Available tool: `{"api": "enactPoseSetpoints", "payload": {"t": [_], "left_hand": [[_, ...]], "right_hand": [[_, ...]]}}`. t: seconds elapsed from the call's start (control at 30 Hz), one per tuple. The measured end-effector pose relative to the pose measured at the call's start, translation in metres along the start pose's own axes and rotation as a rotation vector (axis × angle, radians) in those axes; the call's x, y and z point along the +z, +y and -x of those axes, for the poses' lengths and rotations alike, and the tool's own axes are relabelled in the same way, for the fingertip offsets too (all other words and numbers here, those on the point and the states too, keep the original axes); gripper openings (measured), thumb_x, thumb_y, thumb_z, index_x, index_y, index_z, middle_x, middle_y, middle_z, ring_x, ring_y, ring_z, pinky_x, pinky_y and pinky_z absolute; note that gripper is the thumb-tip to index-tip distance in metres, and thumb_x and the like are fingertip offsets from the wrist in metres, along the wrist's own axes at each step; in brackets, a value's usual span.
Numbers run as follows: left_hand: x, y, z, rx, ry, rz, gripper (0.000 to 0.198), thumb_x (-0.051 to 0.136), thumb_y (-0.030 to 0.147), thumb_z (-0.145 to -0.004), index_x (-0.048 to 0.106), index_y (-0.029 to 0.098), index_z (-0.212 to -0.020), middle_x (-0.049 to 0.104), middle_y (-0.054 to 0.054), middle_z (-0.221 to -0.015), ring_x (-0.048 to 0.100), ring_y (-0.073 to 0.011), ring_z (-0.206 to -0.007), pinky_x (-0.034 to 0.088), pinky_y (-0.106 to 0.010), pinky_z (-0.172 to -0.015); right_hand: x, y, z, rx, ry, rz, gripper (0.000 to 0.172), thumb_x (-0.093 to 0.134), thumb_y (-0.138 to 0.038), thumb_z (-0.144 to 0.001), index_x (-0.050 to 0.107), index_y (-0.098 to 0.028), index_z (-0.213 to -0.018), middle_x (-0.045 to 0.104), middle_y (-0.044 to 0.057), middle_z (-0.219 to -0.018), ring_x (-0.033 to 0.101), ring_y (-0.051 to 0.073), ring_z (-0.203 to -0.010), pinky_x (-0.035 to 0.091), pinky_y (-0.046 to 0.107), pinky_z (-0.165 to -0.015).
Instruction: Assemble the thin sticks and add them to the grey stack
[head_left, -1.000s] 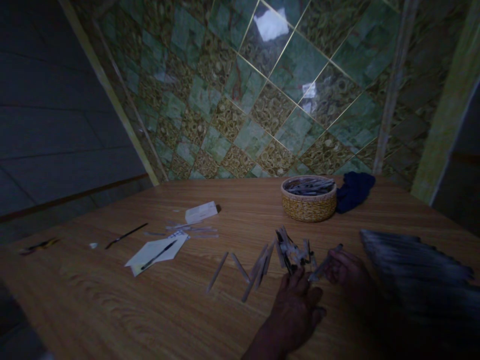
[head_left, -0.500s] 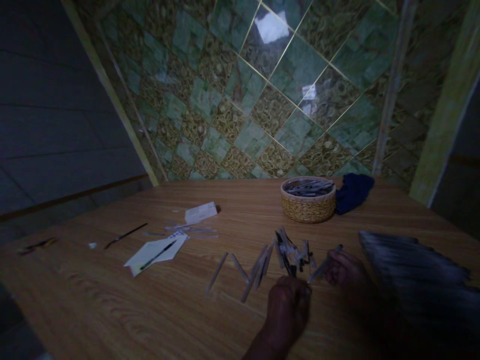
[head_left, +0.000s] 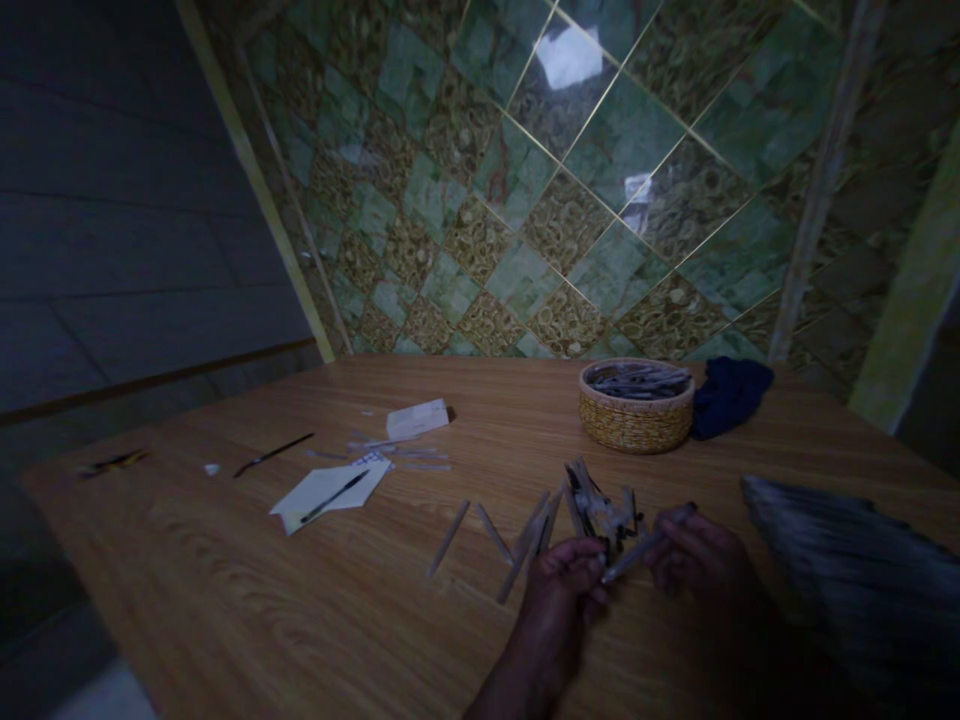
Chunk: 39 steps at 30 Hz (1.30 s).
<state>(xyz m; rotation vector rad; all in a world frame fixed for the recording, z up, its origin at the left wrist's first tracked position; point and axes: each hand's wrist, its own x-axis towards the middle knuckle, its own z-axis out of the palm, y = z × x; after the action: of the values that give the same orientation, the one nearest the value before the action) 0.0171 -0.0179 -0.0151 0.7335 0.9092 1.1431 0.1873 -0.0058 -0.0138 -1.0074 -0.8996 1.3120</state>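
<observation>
— What has been moved since half a second ago?
— The left hand (head_left: pixel 564 580) has been brought up from nearer the desk's front edge to the lower end of the stick (head_left: pixel 646 544), which was then gripped by the right hand (head_left: pixel 694 555) alone.
— How are the fingers set?
— The left fingers (head_left: pixel 583 562) are curled shut on the stick's near end, and the right fingers (head_left: pixel 675 548) are pinched on its upper half. The stick is thus held slanted between both hands, just above the desk (head_left: pixel 225 600).
— What is found around it?
— A pile of sticks (head_left: pixel 600 500) is heaped just beyond the hands, and loose sticks (head_left: pixel 448 524) are strewn to its left. Farther back, more are gathered in a woven basket (head_left: pixel 636 428), with a dark cloth (head_left: pixel 731 395) bunched just beside its right. Well to the left, a pen (head_left: pixel 335 496) is laid on a sheet of paper (head_left: pixel 319 483), and a white box (head_left: pixel 418 418) is set behind them. A striped sleeve (head_left: pixel 847 570) is seen blurred at the right.
</observation>
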Motion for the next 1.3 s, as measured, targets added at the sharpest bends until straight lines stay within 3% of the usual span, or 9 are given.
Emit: {"api": "enactPoseSetpoints", "payload": {"t": [0.1,0.4,0.67,0.93,1.17,1.3], "left_hand": [[-0.001,-0.001,0.0,0.02,-0.032,0.002,0.026,0.074,0.025,-0.058,0.059,0.013,-0.076,0.062,-0.001,-0.059,0.052,-0.0084,-0.042,0.029,-0.018,-0.04],[-0.005,0.002,-0.002,-0.018,0.052,0.005,0.027,0.069,0.031,-0.063,0.051,0.014,-0.076,0.068,-0.006,-0.067,0.063,-0.0157,-0.052,0.04,-0.022,-0.047],[-0.006,0.002,-0.002,-0.025,0.144,0.036,0.028,0.067,0.031,-0.065,0.049,0.015,-0.077,0.066,-0.003,-0.064,0.063,-0.0149,-0.051,0.041,-0.022,-0.048],[-0.005,0.005,0.0,-0.075,0.153,0.074,0.024,0.062,0.029,-0.069,0.049,0.016,-0.085,0.065,-0.002,-0.061,0.062,-0.0139,-0.05,0.041,-0.022,-0.047],[-0.006,0.002,0.0,-0.095,0.143,0.055,0.027,0.063,0.033,-0.071,0.049,0.014,-0.085,0.066,-0.004,-0.062,0.06,-0.013,-0.047,0.041,-0.023,-0.048],[-0.006,0.0,-0.002,-0.094,0.142,0.062,0.029,0.065,0.036,-0.07,0.048,0.015,-0.08,0.065,-0.003,-0.058,0.057,-0.0118,-0.044,0.037,-0.021,-0.045]], "right_hand": [[0.002,-0.003,0.003,0.056,0.01,-0.075,0.042,0.078,-0.053,-0.047,0.057,-0.02,-0.062,0.064,0.004,-0.049,0.054,0.015,-0.035,0.038,0.025,-0.035],[0.008,-0.012,0.009,0.004,0.056,0.037,0.047,0.078,-0.057,-0.045,0.057,-0.018,-0.06,0.063,0.005,-0.047,0.055,0.017,-0.037,0.042,0.027,-0.037],[0.006,-0.003,0.013,-0.11,0.043,0.163,0.044,0.072,-0.059,-0.057,0.061,-0.018,-0.067,0.065,0.007,-0.051,0.059,0.019,-0.045,0.047,0.029,-0.043],[0.0,0.01,0.016,-0.209,0.027,0.246,0.029,0.068,-0.046,-0.07,0.062,-0.019,-0.079,0.068,0.005,-0.06,0.063,0.022,-0.056,0.051,0.031,-0.055],[0.001,0.01,0.015,-0.22,0.014,0.2,0.037,0.071,-0.049,-0.067,0.06,-0.017,-0.082,0.069,0.008,-0.064,0.063,0.022,-0.056,0.052,0.033,-0.053],[0.011,0.001,0.021,-0.224,0.105,0.175,0.04,0.073,-0.051,-0.063,0.061,-0.016,-0.079,0.067,0.007,-0.057,0.061,0.021,-0.05,0.05,0.031,-0.049]]}}
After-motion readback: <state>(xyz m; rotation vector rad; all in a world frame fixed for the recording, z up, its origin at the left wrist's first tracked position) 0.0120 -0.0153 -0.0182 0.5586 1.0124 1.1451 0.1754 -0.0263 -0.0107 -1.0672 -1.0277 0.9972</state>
